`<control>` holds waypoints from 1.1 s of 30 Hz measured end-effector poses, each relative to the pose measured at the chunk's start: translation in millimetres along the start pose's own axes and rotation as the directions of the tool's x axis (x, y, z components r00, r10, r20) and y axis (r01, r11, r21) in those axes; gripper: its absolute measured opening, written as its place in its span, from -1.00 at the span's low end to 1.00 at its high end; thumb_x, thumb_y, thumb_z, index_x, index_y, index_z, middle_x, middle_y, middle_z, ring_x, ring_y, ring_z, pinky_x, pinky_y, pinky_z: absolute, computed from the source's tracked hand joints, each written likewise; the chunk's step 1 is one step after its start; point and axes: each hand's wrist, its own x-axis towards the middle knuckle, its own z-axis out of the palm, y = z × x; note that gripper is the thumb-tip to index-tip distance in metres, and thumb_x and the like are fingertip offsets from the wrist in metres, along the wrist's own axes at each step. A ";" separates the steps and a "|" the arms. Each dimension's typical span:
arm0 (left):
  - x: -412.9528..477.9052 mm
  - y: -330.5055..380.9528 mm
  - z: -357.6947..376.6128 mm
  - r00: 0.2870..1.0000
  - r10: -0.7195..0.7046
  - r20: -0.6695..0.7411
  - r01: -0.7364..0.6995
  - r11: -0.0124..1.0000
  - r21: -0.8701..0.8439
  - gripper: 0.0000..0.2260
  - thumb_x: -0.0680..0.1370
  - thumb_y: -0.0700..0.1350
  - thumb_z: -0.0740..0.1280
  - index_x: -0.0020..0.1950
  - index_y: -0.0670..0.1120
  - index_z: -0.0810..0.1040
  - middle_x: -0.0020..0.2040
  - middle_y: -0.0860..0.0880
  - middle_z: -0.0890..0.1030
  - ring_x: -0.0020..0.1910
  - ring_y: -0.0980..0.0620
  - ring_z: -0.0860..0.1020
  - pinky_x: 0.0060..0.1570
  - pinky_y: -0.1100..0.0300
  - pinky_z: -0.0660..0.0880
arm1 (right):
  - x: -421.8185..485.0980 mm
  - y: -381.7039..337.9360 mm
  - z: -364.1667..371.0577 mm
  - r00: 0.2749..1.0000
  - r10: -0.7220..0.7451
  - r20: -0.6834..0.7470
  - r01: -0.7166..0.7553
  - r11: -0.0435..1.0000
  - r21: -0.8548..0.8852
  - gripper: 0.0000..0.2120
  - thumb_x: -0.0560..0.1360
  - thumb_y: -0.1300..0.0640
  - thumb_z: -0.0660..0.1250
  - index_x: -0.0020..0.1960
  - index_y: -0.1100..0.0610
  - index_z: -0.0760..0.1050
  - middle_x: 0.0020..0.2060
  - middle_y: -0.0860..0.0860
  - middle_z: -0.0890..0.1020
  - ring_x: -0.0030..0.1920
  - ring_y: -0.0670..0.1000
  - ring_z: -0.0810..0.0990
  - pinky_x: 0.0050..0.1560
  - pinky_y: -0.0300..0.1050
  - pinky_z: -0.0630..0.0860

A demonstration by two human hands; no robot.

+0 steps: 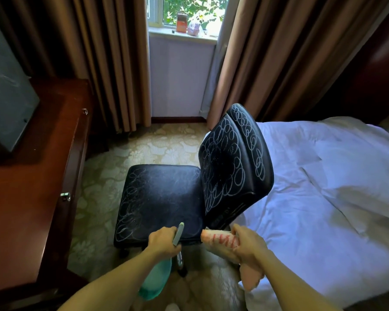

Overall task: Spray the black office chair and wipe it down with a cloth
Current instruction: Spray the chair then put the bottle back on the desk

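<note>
Chair first: the black office chair stands on the patterned carpet straight ahead of both hands, between the wooden counter on the left and the bed on the right; its seat stretches away from the person, its backrest rises on the bed side, and pale scribbled loops cover both surfaces. Left hand is closed round the neck of a teal spray bottle, whose nozzle reaches over the near edge of the seat and points along it; the bottle's body hangs below the wrist. Right hand is clenched on a bunched pink cloth (red stripes show on it), held just off the seat's near right corner, below the foot of the backrest; whether the cloth touches the chair I cannot tell. Both hands sit about equally close to the seat, the left over its front edge, the right nearer the backrest; spraying looks like the step in hand, and the cloth seems best placed to sweep forward across the seat or up the backrest.
</note>
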 end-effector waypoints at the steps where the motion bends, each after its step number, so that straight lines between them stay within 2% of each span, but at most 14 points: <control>1: -0.2 1.0 -2.7 1.000 0.013 -0.018 -0.013 1.000 -0.019 -0.80 0.48 0.06 0.30 0.01 0.01 0.40 -0.08 0.03 0.51 -0.01 -0.05 0.58 -0.14 0.15 0.41 | 0.1 -0.1 0.3 1.000 0.002 0.003 -0.002 1.000 -0.003 -0.63 0.27 -0.02 0.39 -0.04 -0.12 0.26 -0.06 -0.06 0.50 -0.08 0.01 0.49 -0.16 -0.12 0.43; 3: 1.2 8.6 -14.1 0.995 0.057 -0.082 -0.063 0.996 -0.065 -0.80 0.48 0.06 0.31 -0.01 0.02 0.38 -0.04 0.01 0.56 -0.04 -0.06 0.58 -0.12 0.13 0.46 | 0.1 -1.0 0.6 1.000 0.004 0.003 -0.004 1.000 -0.007 -0.62 0.27 -0.01 0.39 -0.03 -0.12 0.26 -0.07 -0.07 0.49 -0.09 0.01 0.48 -0.14 -0.12 0.43; 8: 12.0 49.2 -62.7 0.930 0.231 -0.286 -0.280 0.949 -0.146 -0.84 0.43 0.01 0.34 -0.10 0.02 0.40 -0.17 0.07 0.49 -0.18 -0.04 0.53 -0.20 0.11 0.48 | -1.1 -6.0 -5.6 1.000 -0.023 -0.008 0.024 1.000 0.016 -0.65 0.28 -0.04 0.36 -0.03 -0.10 0.27 -0.07 -0.05 0.49 -0.08 0.03 0.48 -0.16 -0.11 0.39; 13: 20.7 92.1 -102.6 0.878 0.352 -0.325 -0.393 0.917 -0.068 -0.87 0.48 -0.06 0.31 -0.15 0.01 0.35 -0.25 0.04 0.46 -0.31 -0.05 0.43 -0.39 0.18 0.25 | -3.6 -8.3 -18.6 1.000 0.012 -0.029 -0.011 0.999 0.041 -0.54 0.22 0.02 0.46 0.01 -0.09 0.29 -0.02 -0.02 0.51 -0.04 0.05 0.49 -0.14 -0.09 0.42; 18: 25.2 116.3 -109.7 0.883 0.361 -0.299 -0.369 0.929 0.033 -0.89 0.50 -0.05 0.28 -0.15 0.03 0.35 -0.24 0.01 0.50 -0.30 -0.06 0.44 -0.45 0.20 0.19 | -9.9 -1.7 -30.2 0.998 0.043 -0.053 -0.039 0.997 0.064 -0.61 0.28 0.02 0.40 0.01 -0.08 0.29 -0.05 -0.02 0.51 -0.07 0.07 0.49 -0.18 -0.12 0.39; 22: 27.2 118.9 -108.4 0.902 0.317 -0.292 -0.317 0.947 0.049 -0.89 0.52 -0.02 0.27 -0.12 0.02 0.35 -0.28 0.03 0.44 -0.31 -0.06 0.41 -0.46 0.20 0.18 | -15.1 10.9 -34.0 0.997 0.059 -0.052 -0.056 0.997 0.058 -0.60 0.29 0.07 0.40 0.03 -0.07 0.29 0.04 0.03 0.54 0.01 0.11 0.53 -0.09 -0.09 0.44; 25: 30.7 108.0 -105.0 0.919 0.246 -0.307 -0.263 0.965 -0.016 -0.89 0.53 -0.05 0.25 -0.12 -0.04 0.35 -0.35 0.03 0.37 -0.34 -0.07 0.39 -0.47 0.18 0.19 | -18.9 17.2 -34.0 0.996 0.064 -0.060 -0.062 0.997 0.040 -0.68 0.37 0.08 0.34 0.06 -0.04 0.30 0.07 0.05 0.55 0.02 0.10 0.52 -0.11 -0.11 0.39; 28: 29.2 91.4 -95.1 0.930 0.156 -0.333 -0.203 0.973 -0.111 -0.91 0.50 -0.07 0.25 -0.12 -0.05 0.37 -0.27 0.01 0.44 -0.30 -0.09 0.43 -0.37 0.15 0.28 | -20.7 19.2 -29.9 0.996 0.066 -0.061 -0.064 0.997 0.038 -0.67 0.36 0.05 0.34 0.06 -0.05 0.29 0.00 0.04 0.52 -0.02 0.09 0.51 -0.14 -0.15 0.35; 33: 18.9 50.4 -63.5 0.920 0.094 -0.381 -0.170 0.971 -0.170 -0.85 0.50 0.00 0.28 -0.14 0.01 0.32 -0.22 0.04 0.43 -0.24 -0.07 0.48 -0.29 0.14 0.33 | -12.9 12.1 -17.8 0.998 0.055 -0.027 -0.054 0.998 0.019 -0.67 0.33 0.06 0.35 -0.03 -0.08 0.25 -0.09 -0.02 0.46 -0.07 0.08 0.49 -0.16 -0.12 0.40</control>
